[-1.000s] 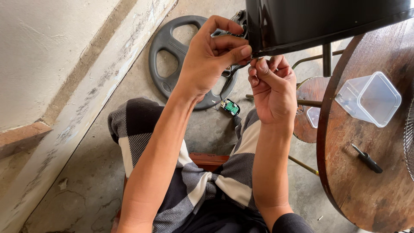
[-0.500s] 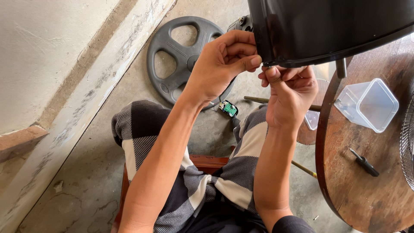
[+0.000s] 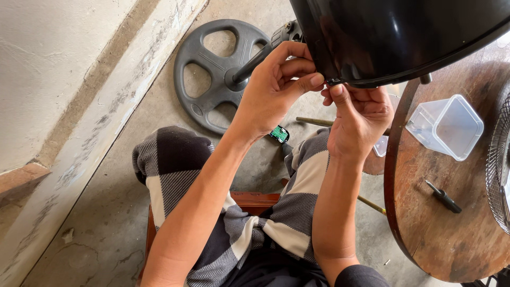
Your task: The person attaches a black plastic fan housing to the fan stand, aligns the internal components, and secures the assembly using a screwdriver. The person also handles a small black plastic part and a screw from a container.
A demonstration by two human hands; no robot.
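Note:
A large glossy black fan housing (image 3: 404, 32) hangs at the top of the view, above my lap. My left hand (image 3: 273, 90) is curled at its lower rim, thumb and fingers pinching the edge. My right hand (image 3: 358, 114) is pressed up under the same rim beside it, fingers closed on a small part I cannot make out. A small green circuit board (image 3: 279, 134) dangles on wires below my hands.
A round grey fan base (image 3: 212, 72) with a stem lies on the concrete floor by the wall. A round wooden table (image 3: 425, 223) on the right carries a clear plastic container (image 3: 446, 126), a black screwdriver (image 3: 442, 196) and a wire grille (image 3: 500, 165).
The black housing has come lower and more to the left, filling more of the top. Both hands moved slightly with its rim and keep their grip.

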